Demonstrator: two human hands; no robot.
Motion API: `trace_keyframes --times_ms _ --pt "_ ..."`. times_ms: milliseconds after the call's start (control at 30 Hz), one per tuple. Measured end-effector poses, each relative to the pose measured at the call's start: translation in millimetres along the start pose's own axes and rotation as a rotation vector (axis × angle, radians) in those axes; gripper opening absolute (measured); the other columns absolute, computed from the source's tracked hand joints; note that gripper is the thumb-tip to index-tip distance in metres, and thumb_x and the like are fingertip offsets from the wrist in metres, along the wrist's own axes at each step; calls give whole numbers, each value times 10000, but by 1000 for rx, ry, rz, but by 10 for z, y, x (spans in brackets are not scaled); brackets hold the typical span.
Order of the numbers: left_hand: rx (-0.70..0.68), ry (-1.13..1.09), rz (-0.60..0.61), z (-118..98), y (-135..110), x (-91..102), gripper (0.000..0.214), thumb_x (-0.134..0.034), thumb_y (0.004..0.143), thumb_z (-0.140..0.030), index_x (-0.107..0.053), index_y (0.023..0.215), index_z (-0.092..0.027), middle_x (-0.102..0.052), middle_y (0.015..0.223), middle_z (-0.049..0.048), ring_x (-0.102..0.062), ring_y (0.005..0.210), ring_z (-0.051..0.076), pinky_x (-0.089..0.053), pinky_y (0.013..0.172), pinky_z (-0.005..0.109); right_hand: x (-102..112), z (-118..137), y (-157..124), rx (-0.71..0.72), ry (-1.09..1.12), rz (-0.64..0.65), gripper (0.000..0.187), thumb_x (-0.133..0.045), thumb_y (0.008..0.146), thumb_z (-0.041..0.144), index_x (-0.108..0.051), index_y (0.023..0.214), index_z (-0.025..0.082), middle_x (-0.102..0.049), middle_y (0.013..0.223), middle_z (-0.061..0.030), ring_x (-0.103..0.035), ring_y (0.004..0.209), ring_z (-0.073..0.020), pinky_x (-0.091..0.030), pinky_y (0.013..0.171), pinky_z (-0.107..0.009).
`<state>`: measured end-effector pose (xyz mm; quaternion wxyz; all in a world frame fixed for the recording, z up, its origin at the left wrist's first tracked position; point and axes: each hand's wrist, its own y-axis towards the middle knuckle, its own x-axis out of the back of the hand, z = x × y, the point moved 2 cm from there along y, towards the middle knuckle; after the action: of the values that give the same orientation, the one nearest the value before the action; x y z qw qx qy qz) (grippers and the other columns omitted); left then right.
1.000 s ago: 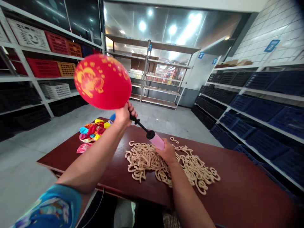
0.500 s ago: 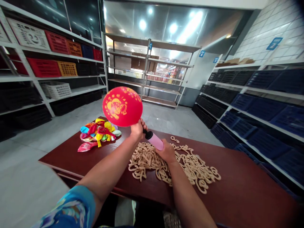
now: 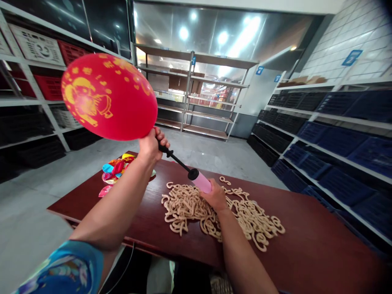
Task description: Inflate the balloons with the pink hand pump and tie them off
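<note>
My left hand (image 3: 152, 143) is closed round the black handle of a balloon pump (image 3: 203, 182), with the neck of a red balloon (image 3: 110, 98) hidden at its grip. The balloon is large and round, printed with yellow figures. Between my hands the pump's thin black rod shows, pulled well out of the pink barrel. My right hand (image 3: 217, 196) wraps the barrel's lower end, just above a heap of beige, curled, ring-like pieces (image 3: 186, 206). Partly behind my left forearm lies a pile of limp coloured balloons (image 3: 118, 169).
The dark red-brown table (image 3: 309, 245) spans the front. Shelves with red and white crates (image 3: 41, 45) stand on the left. Racks with blue and black crates (image 3: 324, 141) line the right. A mostly bare metal shelf (image 3: 211, 130) stands at the back.
My left hand has moved up and left, drawing the pump rod out of the barrel. The red balloon has grown larger and moved with it. My right hand has stayed nearly still.
</note>
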<state>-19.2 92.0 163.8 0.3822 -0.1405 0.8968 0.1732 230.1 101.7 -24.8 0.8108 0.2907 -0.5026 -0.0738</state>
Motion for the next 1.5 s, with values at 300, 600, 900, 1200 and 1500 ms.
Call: trace_keyframes --times_ms 300,600,900,1200,1500 --pt "133 15 -74 857 -152 116 151 -418 672 -149 -310 577 -195 -267 452 -76 -286 321 58 -277 349 195 -41 -31 -21 -7 -92 33 386 -602 644 435 -515 943 206 -610 764 -26 -564 643 -173 -347 557 -255" --pt "171 -23 -26 941 -263 124 156 -423 689 -163 -313 584 -195 -276 460 -74 -308 329 63 -306 369 207 -10 10 -15 19 -58 22 430 -604 649 418 -507 1002 194 -617 819 -41 -574 697 -182 -377 598 -263" --pt "-68 -1 6 -5 -4 50 149 -450 666 -163 -331 584 -197 -283 462 -71 -287 326 60 -298 359 204 6 11 18 -16 11 -11 405 -607 642 396 -520 988 206 -611 818 -24 -565 694 -169 -372 590 -253" --pt "155 9 -112 961 -174 179 144 -417 662 -148 -306 583 -196 -271 448 -79 -292 321 60 -285 356 200 -43 -17 -27 -3 -116 23 380 -605 648 425 -521 941 198 -612 762 -31 -563 644 -173 -329 544 -249" --pt "142 -20 -54 858 -191 208 155 -436 672 -162 -315 580 -194 -282 456 -76 -312 331 65 -309 373 214 -9 36 -11 34 -43 23 409 -596 651 408 -513 985 188 -622 809 -40 -580 702 -183 -371 599 -257"
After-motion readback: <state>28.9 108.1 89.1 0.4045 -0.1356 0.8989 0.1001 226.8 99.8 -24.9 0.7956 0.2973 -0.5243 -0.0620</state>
